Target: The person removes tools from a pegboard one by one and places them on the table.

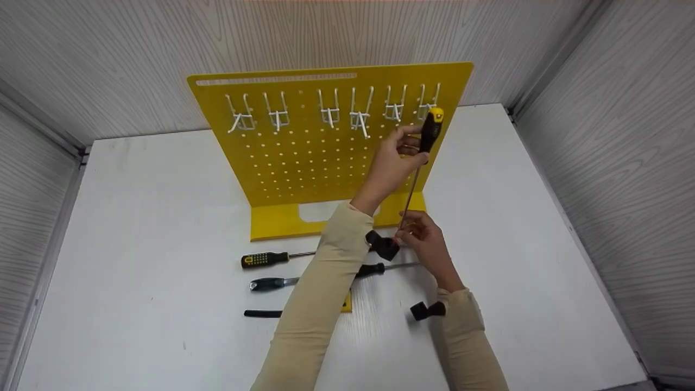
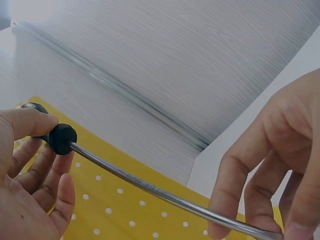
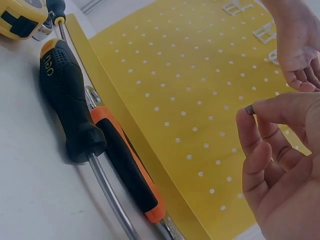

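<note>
A screwdriver [image 1: 433,127] with a black-and-yellow handle is held nearly upright, handle up, in front of the pegboard's right side. My left hand [image 1: 393,157] grips its handle from the left, thumb against the lower end, in the head view. Lower down, the fingers of my right hand [image 1: 429,247] pinch the tip of the long steel shaft. The left wrist view shows the shaft [image 2: 145,186] stretching between both hands. In the right wrist view, only a small bit of the metal tip [image 3: 250,109] shows between thumb and forefinger.
The yellow pegboard [image 1: 304,163] stands upright, with a row of white hooks [image 1: 329,115] near its top. Another screwdriver [image 1: 264,259] and several tools lie before it, partly behind my left sleeve. An orange-and-black handled tool [image 3: 127,165] and a tape measure [image 3: 17,20] lie along the board's base.
</note>
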The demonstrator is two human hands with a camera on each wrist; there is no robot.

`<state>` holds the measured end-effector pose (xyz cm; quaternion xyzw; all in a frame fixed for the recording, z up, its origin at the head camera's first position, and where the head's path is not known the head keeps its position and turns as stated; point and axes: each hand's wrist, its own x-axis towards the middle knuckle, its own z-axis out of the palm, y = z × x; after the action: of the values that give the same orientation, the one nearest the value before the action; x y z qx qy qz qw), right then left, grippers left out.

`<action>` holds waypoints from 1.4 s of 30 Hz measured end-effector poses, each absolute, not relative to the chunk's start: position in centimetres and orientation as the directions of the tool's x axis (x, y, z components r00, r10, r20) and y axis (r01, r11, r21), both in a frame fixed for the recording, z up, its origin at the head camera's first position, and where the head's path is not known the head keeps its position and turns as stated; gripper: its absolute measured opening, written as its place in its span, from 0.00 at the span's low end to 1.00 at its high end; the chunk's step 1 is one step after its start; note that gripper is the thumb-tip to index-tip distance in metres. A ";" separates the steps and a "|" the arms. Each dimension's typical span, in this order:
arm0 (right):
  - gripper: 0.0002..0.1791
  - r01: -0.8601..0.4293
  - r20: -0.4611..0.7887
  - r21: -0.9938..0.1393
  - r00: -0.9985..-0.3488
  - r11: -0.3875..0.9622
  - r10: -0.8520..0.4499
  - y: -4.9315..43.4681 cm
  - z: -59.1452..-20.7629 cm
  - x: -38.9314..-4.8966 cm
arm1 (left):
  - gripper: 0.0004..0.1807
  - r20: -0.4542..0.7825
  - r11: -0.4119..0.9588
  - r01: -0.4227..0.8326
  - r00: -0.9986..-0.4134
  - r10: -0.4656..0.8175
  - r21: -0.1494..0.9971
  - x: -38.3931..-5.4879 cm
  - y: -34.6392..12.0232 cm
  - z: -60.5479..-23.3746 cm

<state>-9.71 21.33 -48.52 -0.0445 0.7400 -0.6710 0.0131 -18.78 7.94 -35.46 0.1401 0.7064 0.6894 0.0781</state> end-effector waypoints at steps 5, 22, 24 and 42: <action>0.18 -0.052 0.044 -0.992 -0.996 0.111 -0.077 21.3 -48.4 -9.3 | 0.24 0.099 0.012 0.109 -0.942 0.320 0.994 -18.3 7.8 -35.5; 0.15 -0.072 0.072 -0.997 -0.995 0.011 -0.067 22.5 -47.8 -8.3 | 0.23 0.217 -0.051 0.213 -0.906 0.365 0.976 -16.7 7.3 -34.3; 0.13 -0.061 0.062 -0.998 -0.995 -0.010 -0.079 22.8 -47.7 -8.2 | 0.23 0.229 -0.055 0.225 -0.900 0.372 0.973 -16.5 7.2 -34.1; 0.06 -0.107 0.107 -0.994 -0.994 -0.039 0.008 24.4 -47.2 -7.7 | 0.24 0.268 -0.086 0.255 -0.884 0.383 0.963 -15.0 5.8 -33.3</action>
<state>-7.66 24.37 -47.20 -0.0356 0.6920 -0.7199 -0.0400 -14.97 5.78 -33.32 0.2365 0.6743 0.6981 0.0458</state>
